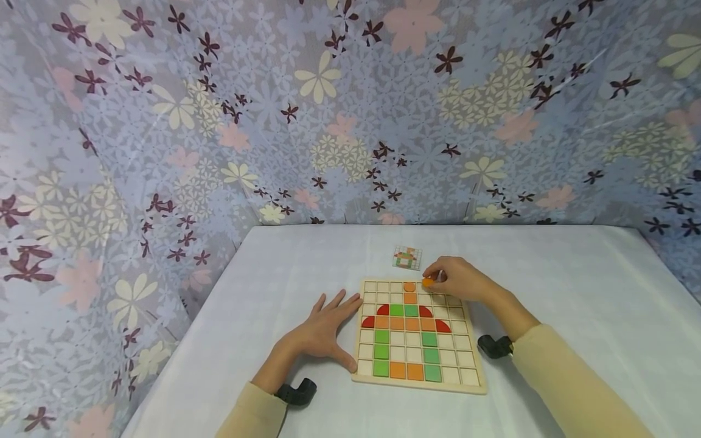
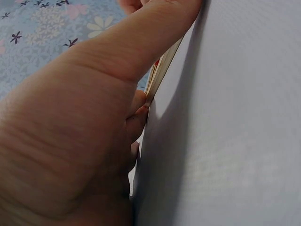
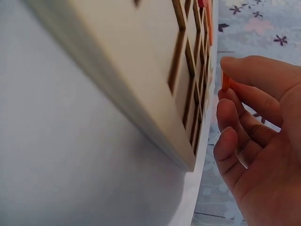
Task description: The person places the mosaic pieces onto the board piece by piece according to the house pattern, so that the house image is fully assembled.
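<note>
A wooden grid board (image 1: 457, 359) lies on the table, with green, orange and red flat pieces set in some of its squares. Between thumb and fingertips my right hand (image 1: 459, 277) pinches a small orange piece (image 1: 428, 282) over the board's far edge. Only a thin orange edge of that piece (image 3: 225, 82) shows in the right wrist view, so its full shape is hidden. Along the board's left side, my left hand (image 1: 323, 328) has its fingers spread, with thumb and fingertips touching the wooden edge. An orange disc (image 1: 409, 287) sits in the top row.
A small card (image 1: 407, 257) printed with a coloured grid pattern lies just beyond the board. White cloth (image 1: 306, 255) covers the table. Behind and to the left hangs a flowered curtain (image 1: 350, 121). Black devices are strapped at both wrists.
</note>
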Demonstrator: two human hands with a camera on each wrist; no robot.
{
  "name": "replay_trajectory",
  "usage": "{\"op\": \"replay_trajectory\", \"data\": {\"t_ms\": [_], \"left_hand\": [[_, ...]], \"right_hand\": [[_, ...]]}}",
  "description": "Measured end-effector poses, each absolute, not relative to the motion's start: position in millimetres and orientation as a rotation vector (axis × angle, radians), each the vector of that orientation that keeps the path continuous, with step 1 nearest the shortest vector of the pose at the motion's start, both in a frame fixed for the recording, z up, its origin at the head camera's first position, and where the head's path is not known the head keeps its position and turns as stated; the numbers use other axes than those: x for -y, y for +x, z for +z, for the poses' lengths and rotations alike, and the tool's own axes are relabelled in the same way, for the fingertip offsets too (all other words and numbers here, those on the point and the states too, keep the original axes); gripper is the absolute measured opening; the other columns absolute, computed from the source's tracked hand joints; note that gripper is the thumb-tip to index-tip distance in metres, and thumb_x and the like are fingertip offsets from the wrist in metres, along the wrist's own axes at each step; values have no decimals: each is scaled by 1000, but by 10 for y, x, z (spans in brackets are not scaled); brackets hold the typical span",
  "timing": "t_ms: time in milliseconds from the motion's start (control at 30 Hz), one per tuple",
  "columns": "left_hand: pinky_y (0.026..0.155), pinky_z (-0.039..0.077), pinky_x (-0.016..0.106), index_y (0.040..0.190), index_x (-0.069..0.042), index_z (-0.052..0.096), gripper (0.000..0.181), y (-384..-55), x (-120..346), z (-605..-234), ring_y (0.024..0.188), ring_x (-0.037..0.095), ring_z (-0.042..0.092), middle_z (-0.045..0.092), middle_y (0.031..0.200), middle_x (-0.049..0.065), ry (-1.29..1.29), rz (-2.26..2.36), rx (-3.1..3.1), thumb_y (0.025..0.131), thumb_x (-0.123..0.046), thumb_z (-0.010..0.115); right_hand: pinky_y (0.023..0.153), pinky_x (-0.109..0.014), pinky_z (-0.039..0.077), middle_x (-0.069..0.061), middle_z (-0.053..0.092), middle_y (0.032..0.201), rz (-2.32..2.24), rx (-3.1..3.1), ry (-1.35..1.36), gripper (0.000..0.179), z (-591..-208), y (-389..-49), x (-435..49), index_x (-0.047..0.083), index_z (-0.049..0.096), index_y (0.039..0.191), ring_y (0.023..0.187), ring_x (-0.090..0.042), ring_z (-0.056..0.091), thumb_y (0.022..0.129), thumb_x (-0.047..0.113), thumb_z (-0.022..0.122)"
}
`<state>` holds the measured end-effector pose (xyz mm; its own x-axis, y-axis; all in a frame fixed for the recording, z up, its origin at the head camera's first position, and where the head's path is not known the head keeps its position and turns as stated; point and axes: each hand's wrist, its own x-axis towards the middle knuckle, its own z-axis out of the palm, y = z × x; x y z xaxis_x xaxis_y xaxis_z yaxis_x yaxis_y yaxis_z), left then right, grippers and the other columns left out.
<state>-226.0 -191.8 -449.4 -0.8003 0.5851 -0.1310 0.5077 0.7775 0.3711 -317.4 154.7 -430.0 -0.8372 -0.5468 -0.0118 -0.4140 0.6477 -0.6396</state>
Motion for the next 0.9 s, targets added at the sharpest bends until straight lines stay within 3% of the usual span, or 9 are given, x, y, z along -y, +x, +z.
{"op": "replay_trajectory", "data": {"t_ms": [167, 400, 700, 900], "left_hand": [[114, -5, 52, 156, -24, 17, 133, -2257, 1904, -4507, 146, 22, -1, 11, 160, -8, 850, 479, -2726, 48, -82, 70], [114, -5, 51, 156, -24, 17, 134, -2256, 1910, -4495, 146, 22, -2, 11, 160, -8, 844, 473, -2727, 48, -82, 70], [114, -5, 52, 156, -24, 16, 133, -2261, 1924, -4510, 146, 22, -2, 11, 160, -8, 841, 466, -2732, 48, -83, 69], [113, -5, 53, 155, -23, 17, 133, -2270, 1922, -4515, 146, 23, -1, 12, 160, -7, 858, 491, -2733, 49, -83, 70]], "right_hand": [[70, -33, 49, 1, 62, 94, -898, -2666, -844, 27, -4342, -3145, -1505, 9, 70, 110, 80, -13, 56, 86, 21, 74], [71, -34, 51, -1, 62, 92, -890, -2672, -862, 39, -4354, -3147, -1498, 2, 64, 120, 79, -14, 58, 85, 17, 74], [73, -36, 52, -4, 64, 96, -954, -2625, -849, 36, -4320, -3115, -1480, 3, 64, 120, 82, -15, 60, 86, 11, 72], [68, -32, 50, 0, 62, 94, -947, -2655, -780, 34, -4274, -3071, -1541, 4, 64, 121, 77, -14, 57, 89, 15, 69]]}}
